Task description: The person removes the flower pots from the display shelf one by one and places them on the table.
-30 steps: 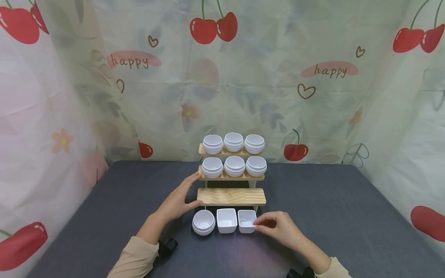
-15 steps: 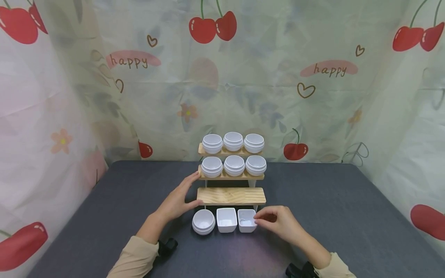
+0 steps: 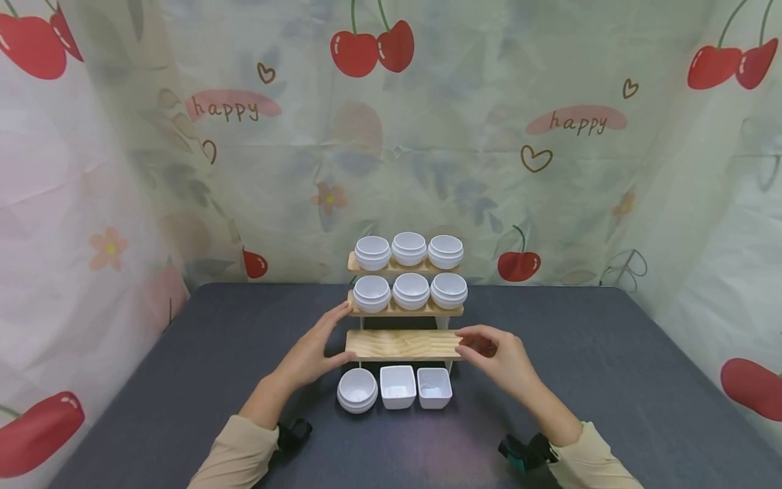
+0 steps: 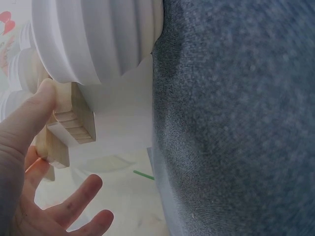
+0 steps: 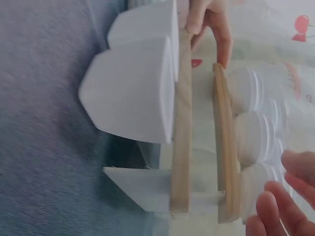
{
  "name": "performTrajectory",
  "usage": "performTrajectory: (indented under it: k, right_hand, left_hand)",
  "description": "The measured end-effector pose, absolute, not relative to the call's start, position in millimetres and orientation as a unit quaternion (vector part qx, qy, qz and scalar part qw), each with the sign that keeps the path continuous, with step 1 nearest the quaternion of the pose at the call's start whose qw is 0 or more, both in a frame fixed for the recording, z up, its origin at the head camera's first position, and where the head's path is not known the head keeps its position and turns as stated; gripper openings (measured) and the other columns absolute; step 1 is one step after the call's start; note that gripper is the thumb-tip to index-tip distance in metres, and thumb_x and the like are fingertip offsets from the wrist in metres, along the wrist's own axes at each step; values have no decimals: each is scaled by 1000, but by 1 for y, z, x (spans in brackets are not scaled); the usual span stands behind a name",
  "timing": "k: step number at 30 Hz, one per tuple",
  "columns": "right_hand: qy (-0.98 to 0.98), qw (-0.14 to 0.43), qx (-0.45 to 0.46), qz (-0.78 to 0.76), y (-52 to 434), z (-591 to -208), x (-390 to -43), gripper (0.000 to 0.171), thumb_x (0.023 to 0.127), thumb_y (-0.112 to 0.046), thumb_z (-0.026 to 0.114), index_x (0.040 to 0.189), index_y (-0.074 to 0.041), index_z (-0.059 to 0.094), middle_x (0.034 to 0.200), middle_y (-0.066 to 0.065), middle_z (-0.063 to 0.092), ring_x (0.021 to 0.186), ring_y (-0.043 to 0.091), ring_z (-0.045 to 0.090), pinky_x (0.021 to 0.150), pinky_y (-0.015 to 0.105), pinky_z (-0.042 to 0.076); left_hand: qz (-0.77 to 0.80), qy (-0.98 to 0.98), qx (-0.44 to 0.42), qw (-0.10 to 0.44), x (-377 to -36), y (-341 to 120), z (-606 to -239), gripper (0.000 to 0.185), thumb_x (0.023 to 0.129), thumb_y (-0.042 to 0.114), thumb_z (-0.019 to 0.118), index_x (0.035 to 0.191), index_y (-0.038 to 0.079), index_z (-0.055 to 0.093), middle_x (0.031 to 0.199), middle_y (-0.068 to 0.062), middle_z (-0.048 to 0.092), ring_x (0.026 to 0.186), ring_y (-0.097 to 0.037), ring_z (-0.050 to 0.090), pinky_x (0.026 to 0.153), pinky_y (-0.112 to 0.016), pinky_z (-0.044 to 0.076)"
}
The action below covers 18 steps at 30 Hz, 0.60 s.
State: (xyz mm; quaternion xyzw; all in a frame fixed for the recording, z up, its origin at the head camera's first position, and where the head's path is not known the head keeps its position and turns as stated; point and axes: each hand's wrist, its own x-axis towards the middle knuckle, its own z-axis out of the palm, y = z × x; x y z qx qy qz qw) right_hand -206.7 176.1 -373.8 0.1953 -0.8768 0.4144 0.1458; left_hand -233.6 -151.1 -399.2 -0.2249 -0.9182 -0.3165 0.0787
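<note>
Head view shows the left hand (image 3: 313, 353) open against the wooden rack's (image 3: 403, 345) left end and the right hand (image 3: 497, 356) loosely open at its bottom shelf's right end, while left wrist view shows straight fingers (image 4: 29, 118) touching wood, and right wrist view shows relaxed fingertips (image 5: 275, 211) beside the rack.

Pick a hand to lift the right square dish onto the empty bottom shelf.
Right. The right hand hovers at the bottom shelf's right end, just above the right square dish. The left hand rests against the rack's left side, farther off.
</note>
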Motion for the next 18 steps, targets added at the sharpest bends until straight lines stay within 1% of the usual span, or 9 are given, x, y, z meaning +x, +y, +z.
performTrajectory:
  k: [3, 8, 12, 18]
  right_hand:
    - [-877, 166, 168, 418, 177, -369, -212, 26, 80, -11, 72, 106, -8, 68, 87, 8, 70, 68, 3, 59, 62, 18, 52]
    - [-872, 187, 143, 430, 176, -363, -220, 34, 81, -13, 72, 113, -7, 64, 98, 14, 70, 77, 16, 65, 69, 21, 53]
    - [-872, 188, 124, 434, 174, -361, -225, 39, 83, -16, 71, 119, -9, 60, 106, 17, 68, 83, 24, 67, 71, 24, 54]
    - [-867, 184, 100, 452, 171, -361, -233, 46, 82, -19, 71, 125, -12, 57, 113, 18, 65, 89, 28, 66, 70, 25, 53]
  left_hand:
    - [-317, -918, -225, 79, -234, -151, -399, 84, 79, 25, 75, 147, 14, 27, 155, -8, 25, 138, -29, 34, 107, -47, 39]
    - [-319, -917, -226, 78, -234, -151, -399, 84, 79, 24, 75, 147, 14, 27, 154, -8, 25, 137, -29, 35, 106, -47, 40]
    - [-319, -917, -227, 78, -234, -152, -399, 84, 79, 24, 74, 147, 14, 27, 155, -8, 25, 137, -29, 35, 106, -47, 40]
    - [-318, -918, -225, 77, -234, -152, -400, 84, 79, 25, 74, 147, 15, 26, 155, -7, 24, 137, -29, 35, 106, -47, 40]
